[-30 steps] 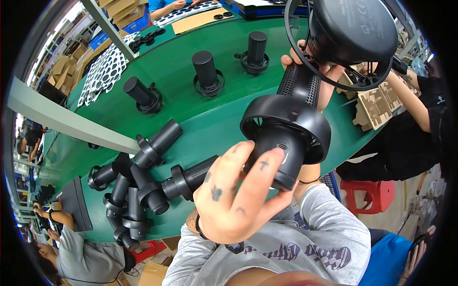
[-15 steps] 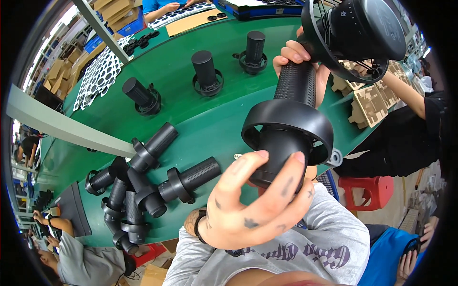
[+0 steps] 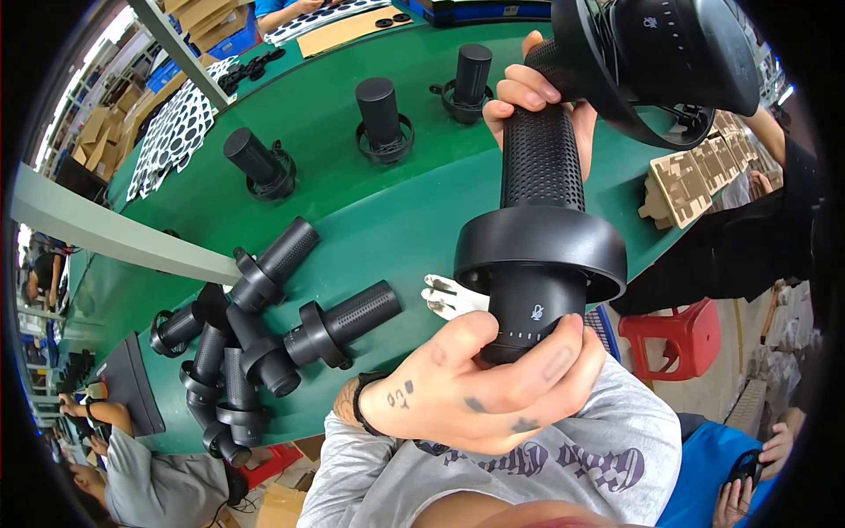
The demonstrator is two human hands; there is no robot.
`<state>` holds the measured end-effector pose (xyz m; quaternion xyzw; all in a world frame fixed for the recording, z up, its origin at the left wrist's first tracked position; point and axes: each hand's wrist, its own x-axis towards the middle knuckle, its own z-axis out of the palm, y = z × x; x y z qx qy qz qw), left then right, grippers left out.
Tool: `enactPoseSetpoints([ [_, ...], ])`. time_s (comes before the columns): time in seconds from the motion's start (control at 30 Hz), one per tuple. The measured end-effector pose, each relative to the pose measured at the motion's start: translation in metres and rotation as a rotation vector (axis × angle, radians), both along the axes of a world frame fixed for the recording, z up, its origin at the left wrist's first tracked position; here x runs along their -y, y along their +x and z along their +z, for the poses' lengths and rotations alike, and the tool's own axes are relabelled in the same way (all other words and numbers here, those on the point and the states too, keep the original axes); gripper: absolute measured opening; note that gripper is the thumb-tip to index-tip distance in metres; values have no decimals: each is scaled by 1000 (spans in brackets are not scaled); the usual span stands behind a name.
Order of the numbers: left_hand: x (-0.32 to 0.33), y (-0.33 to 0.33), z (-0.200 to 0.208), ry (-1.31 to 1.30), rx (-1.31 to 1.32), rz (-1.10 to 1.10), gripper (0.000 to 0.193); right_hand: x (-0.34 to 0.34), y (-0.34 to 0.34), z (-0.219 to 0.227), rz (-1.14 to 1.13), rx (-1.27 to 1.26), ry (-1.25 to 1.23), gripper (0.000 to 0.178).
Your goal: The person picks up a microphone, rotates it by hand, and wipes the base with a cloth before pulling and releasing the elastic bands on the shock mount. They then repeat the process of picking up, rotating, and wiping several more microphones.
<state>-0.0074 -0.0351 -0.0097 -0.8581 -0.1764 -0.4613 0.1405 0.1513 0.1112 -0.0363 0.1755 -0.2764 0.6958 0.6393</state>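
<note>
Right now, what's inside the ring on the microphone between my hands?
The microphone passes through the ring: mesh above, smooth black body below. The ring's wall hides the middle stretch and most of the surrounding gap; any supports there can't be seen.

A long green table (image 3: 352,211) runs across the middle. A pale post (image 3: 132,234) slants on the left. Brown boxes (image 3: 112,130) pile up far left. A red stool (image 3: 695,333) stands at right.

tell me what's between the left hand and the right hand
A black cylindrical device: its smooth end at the left hand, a wide black ring around it, then the perforated body reaching the right hand. The head view shows this.
</note>
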Motion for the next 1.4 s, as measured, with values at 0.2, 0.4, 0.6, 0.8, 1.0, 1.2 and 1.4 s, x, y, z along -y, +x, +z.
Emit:
enactPoseSetpoints([
  [0.2, 0, 5, -2, 22, 17, 31, 11, -3, 2, -2, 58, 19, -7, 56],
  [0.4, -3, 11, -6, 105, 110, 13, 12, 2, -3, -3, 99, -83, -14, 58],
  [0.6, -20, -5, 4, 79, 224, -81, 11, 5, -6, 7, -65, 29, -24, 49],
  [0.8, -64, -26, 0, -526, 212, -6, 54, -7, 69, 4, -603, 504, -102, 59],
  [1.0, -58, -60, -2, -1149, -221, 293, 54, -4, 49, 48, -1138, 989, -456, 40],
  [1.2, -46, -78, 4, -1087, -69, 228, 50, -14, 106, 1, -1552, 2049, -18, 48],
  [1.4, -33, -79, 8, -1073, -104, 174, 51, -11, 140, -35, -1500, 2377, 112, 67],
])
